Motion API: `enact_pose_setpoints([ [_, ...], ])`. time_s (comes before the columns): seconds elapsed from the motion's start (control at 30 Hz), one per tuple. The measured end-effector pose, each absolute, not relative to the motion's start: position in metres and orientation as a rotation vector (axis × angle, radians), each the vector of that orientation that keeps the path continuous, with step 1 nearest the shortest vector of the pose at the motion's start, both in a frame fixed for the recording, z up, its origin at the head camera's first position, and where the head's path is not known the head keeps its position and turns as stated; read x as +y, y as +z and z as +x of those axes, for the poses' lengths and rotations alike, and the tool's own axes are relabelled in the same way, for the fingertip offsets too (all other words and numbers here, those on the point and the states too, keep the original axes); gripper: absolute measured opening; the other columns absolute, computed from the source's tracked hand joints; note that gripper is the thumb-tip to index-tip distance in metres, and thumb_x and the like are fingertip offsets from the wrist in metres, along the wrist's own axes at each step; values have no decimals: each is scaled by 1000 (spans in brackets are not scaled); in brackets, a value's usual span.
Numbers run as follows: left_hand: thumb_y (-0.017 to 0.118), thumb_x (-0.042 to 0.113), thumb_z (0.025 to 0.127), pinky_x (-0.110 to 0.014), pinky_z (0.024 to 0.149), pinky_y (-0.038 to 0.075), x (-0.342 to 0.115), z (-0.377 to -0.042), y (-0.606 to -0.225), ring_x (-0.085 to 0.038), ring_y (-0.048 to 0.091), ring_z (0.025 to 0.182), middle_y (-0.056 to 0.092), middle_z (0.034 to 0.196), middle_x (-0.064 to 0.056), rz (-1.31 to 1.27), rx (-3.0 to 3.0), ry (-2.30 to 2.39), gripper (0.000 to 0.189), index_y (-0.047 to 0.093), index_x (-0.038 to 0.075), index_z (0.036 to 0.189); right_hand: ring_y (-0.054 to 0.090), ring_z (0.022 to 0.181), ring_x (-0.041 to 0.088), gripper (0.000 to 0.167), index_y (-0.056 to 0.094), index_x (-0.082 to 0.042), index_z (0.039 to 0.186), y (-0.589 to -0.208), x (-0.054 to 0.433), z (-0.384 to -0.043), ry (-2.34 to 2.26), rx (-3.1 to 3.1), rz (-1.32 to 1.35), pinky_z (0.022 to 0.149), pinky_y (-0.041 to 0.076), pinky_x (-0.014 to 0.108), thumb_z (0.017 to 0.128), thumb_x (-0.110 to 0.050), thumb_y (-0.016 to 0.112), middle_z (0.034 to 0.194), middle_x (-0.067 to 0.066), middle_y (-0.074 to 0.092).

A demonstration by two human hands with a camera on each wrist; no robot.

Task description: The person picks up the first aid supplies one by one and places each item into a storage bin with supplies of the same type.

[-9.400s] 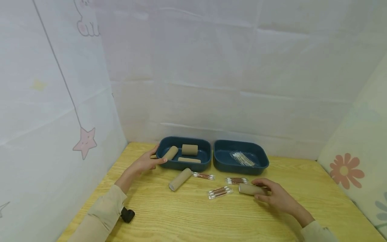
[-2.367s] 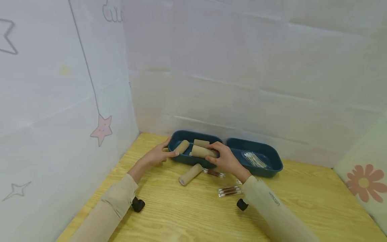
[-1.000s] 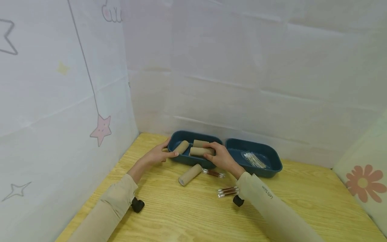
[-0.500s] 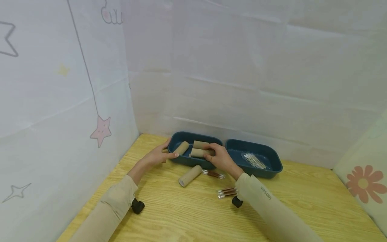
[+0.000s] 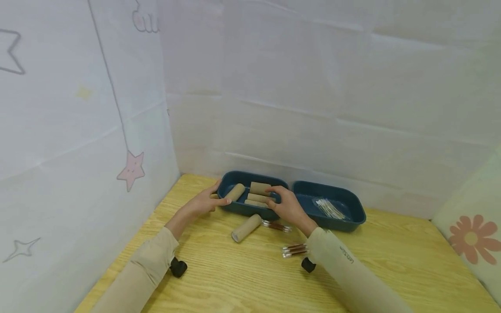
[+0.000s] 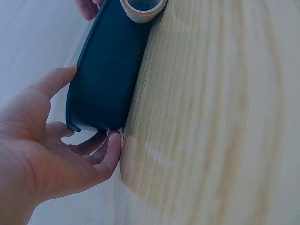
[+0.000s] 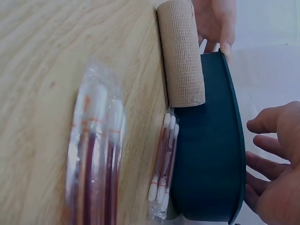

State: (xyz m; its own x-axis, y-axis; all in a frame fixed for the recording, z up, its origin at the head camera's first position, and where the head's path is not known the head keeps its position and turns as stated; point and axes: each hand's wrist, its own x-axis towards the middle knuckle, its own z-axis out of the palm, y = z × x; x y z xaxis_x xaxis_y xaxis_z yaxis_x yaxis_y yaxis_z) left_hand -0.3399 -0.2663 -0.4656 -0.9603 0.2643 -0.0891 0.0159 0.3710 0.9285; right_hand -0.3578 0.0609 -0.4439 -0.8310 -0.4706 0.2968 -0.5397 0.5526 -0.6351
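At the left dark blue tray, my left hand grips the left end, thumb at the rim and fingers against the end wall. Several beige elastic bandage rolls lie inside it, one roll slanting at the left. My right hand hovers over the tray's right part, fingers spread apart around the end of a bandage roll lying in it. In the right wrist view, nothing shows between the right fingers. Another bandage roll rests on the table, leaning on the tray's front wall.
Beside it, a second dark blue tray holds a packet of white cotton swabs. Two packets of red-brown swabs lie in front: one packet by the left tray, another packet nearer. White printed cloth walls the table in.
My right hand has carried a bandage roll from the right of the table into the left tray and let go; the roll has settled lower. The left hand keeps its hold.
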Motion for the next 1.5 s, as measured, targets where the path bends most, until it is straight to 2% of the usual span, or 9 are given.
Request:
enact_pose_setpoints([
  [0.23,74,44,95,-61,110,34,-268,-342,-465,-48,46,132,6,169,-9,234,2412,1615,100,2,37,164,51,131,34,34,65,-16,135,-438,63,-351,1126,-2667,881,103,44,53,101,-19,68,140,8,57],
  [0.53,74,43,95,-59,109,36,-271,-343,-467,-47,47,132,4,169,-10,215,2419,1603,100,2,34,164,53,129,28,31,67,-17,132,-438,65,-342,1097,-2607,935,102,45,54,101,-18,68,137,4,59],
  [0.7,73,39,96,-59,108,37,-271,-344,-468,-44,39,139,4,169,-11,245,2409,1623,99,2,32,165,54,126,28,31,66,-17,131,-439,66,-336,1123,-2616,968,101,45,56,100,-20,70,134,3,60],
  [0.8,72,38,97,-59,108,37,-271,-345,-468,-43,32,143,4,169,-12,268,2401,1639,98,2,30,165,57,118,34,29,67,-14,129,-438,67,-333,1147,-2615,992,94,47,58,100,-18,69,130,7,61],
  [0.9,73,40,96,-59,108,38,-271,-345,-468,-44,33,142,5,169,-12,265,2403,1637,100,2,30,165,58,109,39,28,67,-10,128,-439,67,-333,1175,-2600,1017,84,49,56,100,-12,69,126,14,62],
  [0.97,74,42,95,-59,108,37,-271,-345,-469,-44,33,143,6,169,-12,264,2400,1644,101,2,30,165,59,108,39,28,67,-9,128,-440,67,-333,1180,-2601,1036,82,50,54,100,-11,69,126,15,62],
  [1.13,75,42,95,-60,109,36,-272,-344,-470,-44,32,143,7,169,-11,266,2389,1664,101,3,34,165,59,111,35,31,66,-11,131,-445,66,-333,1148,-2622,1087,91,50,51,100,-14,70,127,12,61],
  [1.3,74,44,95,-59,108,37,-272,-343,-468,-41,28,146,6,169,-11,278,2397,1653,101,2,32,165,59,110,35,31,66,-13,129,-450,62,-330,1101,-2583,1123,92,50,52,98,-10,71,124,9,62],
  [1.5,73,42,96,-59,109,36,-270,-343,-466,-41,29,145,7,169,-9,270,2397,1652,99,3,32,165,60,111,32,27,68,-7,124,-452,56,-325,1050,-2533,1153,94,51,53,97,-6,71,122,6,61],
])
